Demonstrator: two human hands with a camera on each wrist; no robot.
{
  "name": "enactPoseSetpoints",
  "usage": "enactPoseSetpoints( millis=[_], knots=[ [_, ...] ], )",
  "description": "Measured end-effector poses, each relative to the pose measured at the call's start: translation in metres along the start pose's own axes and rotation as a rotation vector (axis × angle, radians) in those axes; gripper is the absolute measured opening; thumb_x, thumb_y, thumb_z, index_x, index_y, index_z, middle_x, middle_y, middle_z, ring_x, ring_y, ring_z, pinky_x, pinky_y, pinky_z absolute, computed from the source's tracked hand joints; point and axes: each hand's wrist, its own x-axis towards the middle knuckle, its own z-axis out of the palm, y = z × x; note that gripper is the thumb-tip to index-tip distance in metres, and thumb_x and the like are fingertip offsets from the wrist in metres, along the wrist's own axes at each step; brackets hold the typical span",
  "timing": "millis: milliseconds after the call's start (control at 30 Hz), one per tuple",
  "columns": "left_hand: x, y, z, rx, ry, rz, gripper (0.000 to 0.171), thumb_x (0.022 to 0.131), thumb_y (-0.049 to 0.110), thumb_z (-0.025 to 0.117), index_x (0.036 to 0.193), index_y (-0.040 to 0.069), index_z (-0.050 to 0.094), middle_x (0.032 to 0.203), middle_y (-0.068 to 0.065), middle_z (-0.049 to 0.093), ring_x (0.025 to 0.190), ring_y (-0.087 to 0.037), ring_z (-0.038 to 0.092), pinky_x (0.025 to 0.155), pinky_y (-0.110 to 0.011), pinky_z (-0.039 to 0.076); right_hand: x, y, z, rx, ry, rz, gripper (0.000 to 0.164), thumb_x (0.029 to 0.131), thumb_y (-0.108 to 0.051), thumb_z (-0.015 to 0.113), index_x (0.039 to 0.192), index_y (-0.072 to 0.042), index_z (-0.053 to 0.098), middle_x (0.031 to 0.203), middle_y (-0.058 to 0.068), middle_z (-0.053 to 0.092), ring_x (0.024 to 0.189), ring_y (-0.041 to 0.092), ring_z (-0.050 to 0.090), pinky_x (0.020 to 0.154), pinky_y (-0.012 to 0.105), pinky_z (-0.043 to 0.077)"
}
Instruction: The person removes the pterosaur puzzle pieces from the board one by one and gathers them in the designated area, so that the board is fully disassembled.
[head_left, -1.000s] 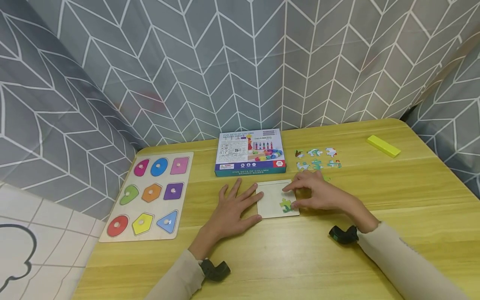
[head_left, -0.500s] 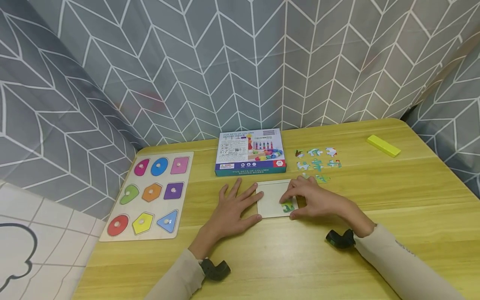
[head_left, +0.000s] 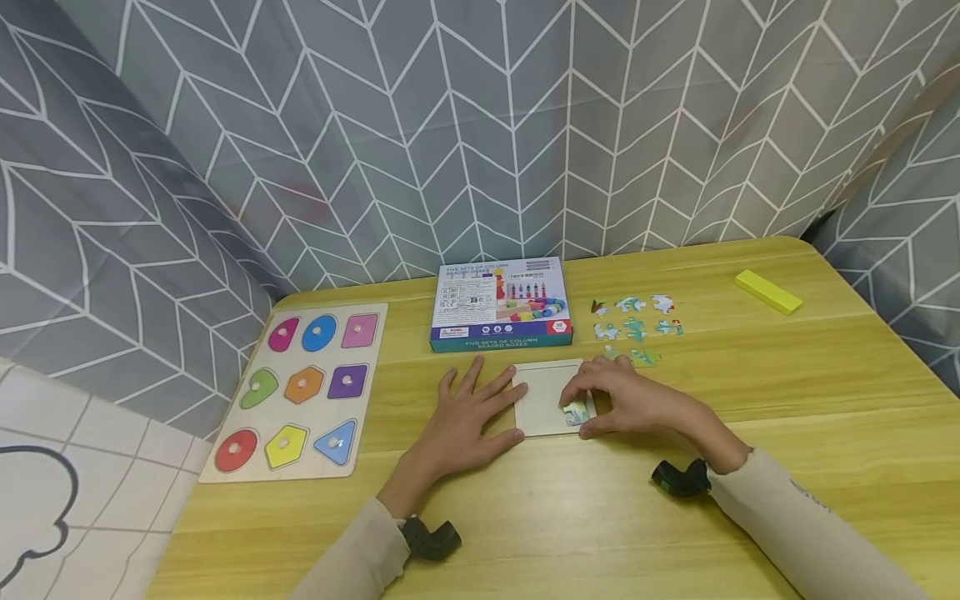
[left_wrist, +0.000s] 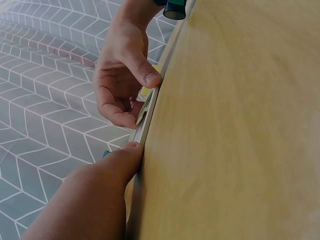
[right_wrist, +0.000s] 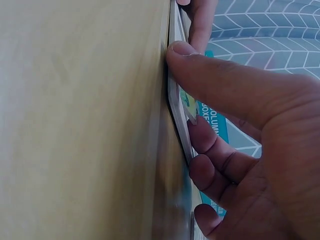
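A small pale wooden puzzle tray (head_left: 540,404) lies on the table between my hands. My left hand (head_left: 468,425) is spread flat, its fingertips and thumb at the tray's left edge. Over the tray's lower right corner, my right hand (head_left: 626,396) curls round a green jigsaw piece (head_left: 576,414). In the right wrist view the jigsaw piece stands tilted up from the tray, with the index finger at its raised edge. The right thumb (right_wrist: 200,67) presses at the tray's near rim. Part of the piece is hidden by the fingers.
Several loose jigsaw pieces (head_left: 634,329) lie behind the right hand. A beaded-boxes carton (head_left: 501,329) stands beyond the tray. A shape-peg board (head_left: 296,350) lies at the left, and a yellow block (head_left: 767,292) at the back right. Grey patterned curtain (head_left: 480,125) borders the table.
My right hand has moved slightly down and left over the tray corner, fingers closing on the green jigsaw piece, which now tilts up and catches light. My left hand has stayed still.
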Motion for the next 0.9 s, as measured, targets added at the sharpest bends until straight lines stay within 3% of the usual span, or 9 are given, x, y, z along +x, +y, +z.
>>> enactPoseSetpoints(
  millis=[667,900],
  knots=[
    [0.000,-0.001,0.002,-0.004,-0.005,0.005,0.064,0.098,0.067,0.044,0.157,0.043,0.035,0.168,0.016,0.024,0.160,-0.038,0.009,0.121,-0.068,0.008,-0.002,0.003,0.000,0.118,-0.015,0.067,0.032,0.081,-0.029,0.087,0.109,-0.026,0.074,0.097,-0.011,0.066,0.091,0.009,0.054,0.085,0.036,0.030],
    [0.000,-0.001,0.001,-0.002,-0.010,0.003,0.065,0.098,0.067,0.044,0.157,0.042,0.035,0.169,0.016,0.023,0.160,-0.038,0.009,0.121,-0.067,0.008,-0.005,0.009,-0.009,0.173,-0.018,0.081,0.033,0.085,-0.028,0.084,0.115,-0.023,0.074,0.105,-0.008,0.067,0.095,0.014,0.057,0.087,0.029,0.048]
  ],
)
